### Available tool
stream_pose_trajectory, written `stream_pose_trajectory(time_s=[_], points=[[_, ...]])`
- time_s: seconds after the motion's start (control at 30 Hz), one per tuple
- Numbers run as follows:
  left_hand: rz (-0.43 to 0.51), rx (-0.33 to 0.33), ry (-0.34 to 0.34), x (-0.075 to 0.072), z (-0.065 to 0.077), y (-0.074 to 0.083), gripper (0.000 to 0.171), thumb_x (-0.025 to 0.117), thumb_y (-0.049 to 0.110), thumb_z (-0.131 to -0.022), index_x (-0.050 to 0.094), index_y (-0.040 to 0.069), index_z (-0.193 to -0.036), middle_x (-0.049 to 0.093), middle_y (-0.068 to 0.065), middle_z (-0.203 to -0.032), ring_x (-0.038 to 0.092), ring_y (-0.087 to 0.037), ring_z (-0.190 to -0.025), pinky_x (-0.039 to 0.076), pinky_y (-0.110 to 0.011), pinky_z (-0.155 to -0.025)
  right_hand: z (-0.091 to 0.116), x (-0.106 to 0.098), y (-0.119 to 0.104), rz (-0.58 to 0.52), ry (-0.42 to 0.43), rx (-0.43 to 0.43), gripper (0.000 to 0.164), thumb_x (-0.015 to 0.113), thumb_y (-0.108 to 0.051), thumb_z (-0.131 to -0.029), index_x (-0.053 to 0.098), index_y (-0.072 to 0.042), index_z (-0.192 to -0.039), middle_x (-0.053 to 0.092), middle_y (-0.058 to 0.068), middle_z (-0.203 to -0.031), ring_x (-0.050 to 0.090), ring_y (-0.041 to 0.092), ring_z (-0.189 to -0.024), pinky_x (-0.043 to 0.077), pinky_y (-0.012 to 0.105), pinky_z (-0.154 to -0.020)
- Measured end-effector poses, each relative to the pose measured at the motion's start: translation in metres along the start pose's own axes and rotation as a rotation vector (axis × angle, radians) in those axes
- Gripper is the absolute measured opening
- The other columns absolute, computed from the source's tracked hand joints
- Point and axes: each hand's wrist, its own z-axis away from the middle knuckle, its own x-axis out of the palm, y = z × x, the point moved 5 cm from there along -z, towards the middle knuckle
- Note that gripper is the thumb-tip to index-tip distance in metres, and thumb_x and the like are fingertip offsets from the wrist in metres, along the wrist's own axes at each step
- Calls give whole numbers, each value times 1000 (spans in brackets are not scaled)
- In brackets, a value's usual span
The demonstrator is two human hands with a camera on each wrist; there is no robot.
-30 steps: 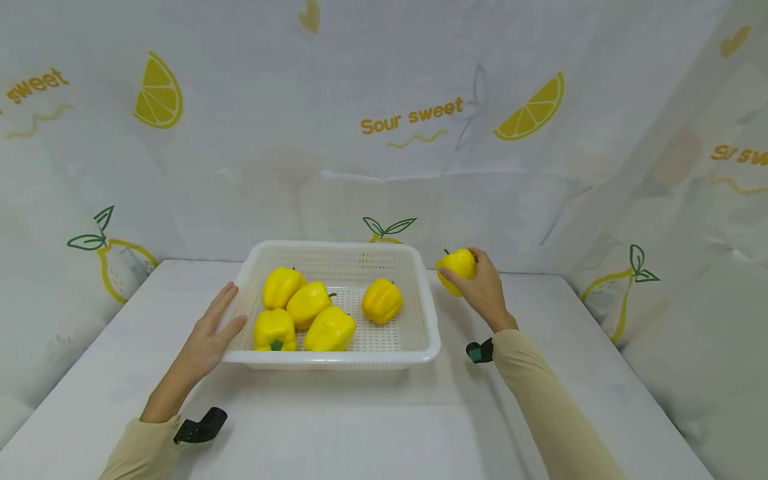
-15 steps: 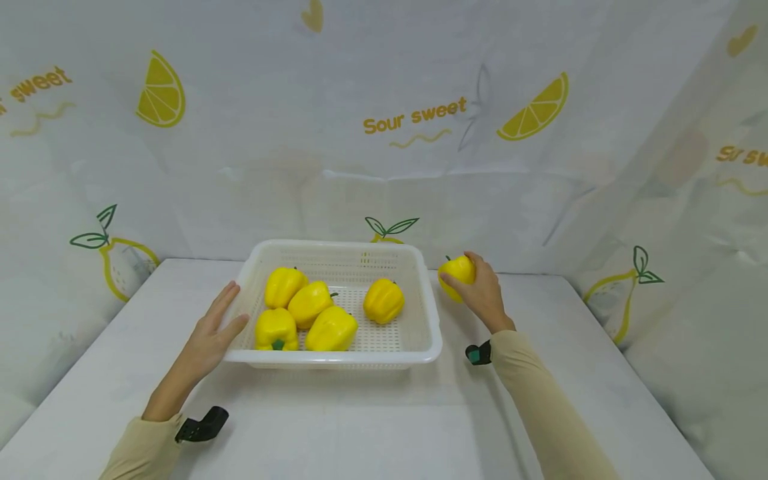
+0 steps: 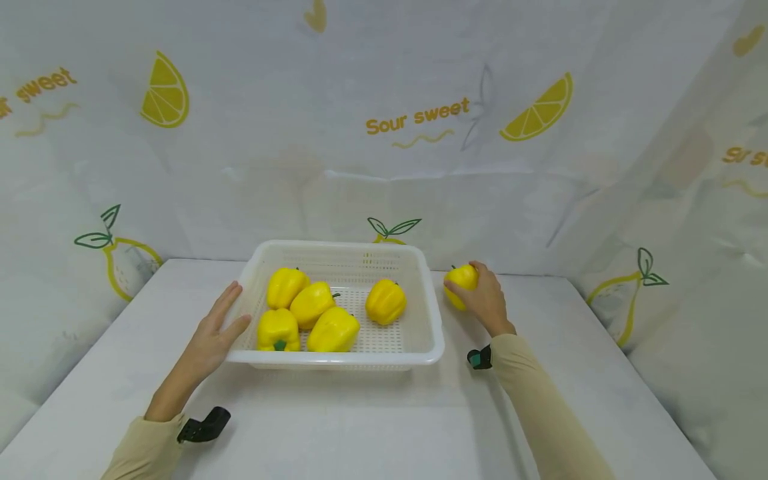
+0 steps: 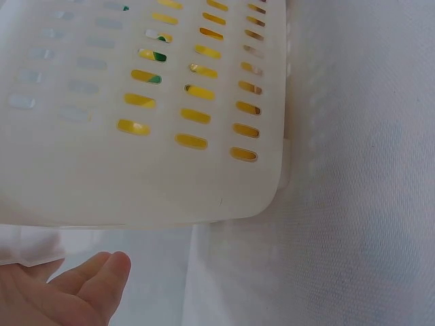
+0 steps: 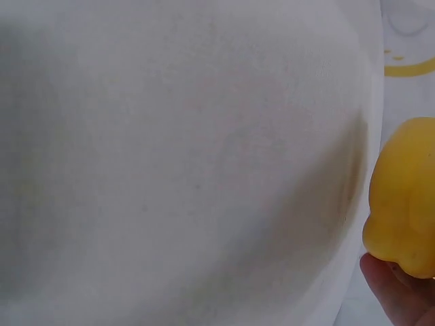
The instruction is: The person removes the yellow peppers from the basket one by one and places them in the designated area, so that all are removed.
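In the head view, a white plastic basket (image 3: 336,358) stands on the table with several yellow bell peppers (image 3: 333,329) inside. My left hand (image 3: 207,340) rests against the basket's left side, its fingers extended and the thumb near the rim. The left wrist view shows those fingertips (image 4: 112,272) beside the basket's slotted wall (image 4: 143,183). To the right of the basket, my right hand (image 3: 487,299) grips another yellow bell pepper (image 3: 461,283) between thumb and fingers, stem upward. That pepper (image 5: 404,197) appears at the right edge of the right wrist view, a fingertip under its lower end.
A white cloth covers the table (image 3: 360,427), and a white lemon-print sheet (image 3: 270,133) hangs behind it. Black wrist-camera mounts (image 3: 205,425) are strapped to both forearms. The basket's right rim (image 3: 433,307) lies close to the held pepper.
My right hand has lowered the pepper toward the table, to the right of the basket. The left hand and the basket hold their places; the head view has shifted slightly.
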Motion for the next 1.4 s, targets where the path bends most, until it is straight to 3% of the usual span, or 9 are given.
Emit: stream_pose_trajectory(time_s=[0.53, 0.9, 1.4], points=[[0, 2, 4, 0, -1, 1, 68, 51, 19, -102, 15, -1, -157, 3, -23, -166, 2, -48, -152, 6, -71, -118, 1, 7, 4, 10, -66, 63, 88, 62, -56, -88, 30, -5, -152, 43, 27, -144, 50, 43, -121, 44, 59, -101], [2, -5, 1, 1, 0, 2, 69, 52, 17, -102, 15, -3, -157, 3, -24, -166, 2, -49, -151, 6, -71, -118, 3, 5, 2, 21, -178, 26, 85, 60, -39, -91, 20, -3, -156, 33, 30, -152, 41, 46, -131, 37, 64, -109], [-22, -12, 17, 0, -1, 1, 67, 50, 18, -102, 16, -2, -157, 4, -23, -166, 3, -48, -152, 7, -71, -118, 5, 7, 10, -44, -133, -13, 89, 64, -43, -92, 19, -3, -157, 32, 29, -155, 38, 44, -136, 35, 62, -114]])
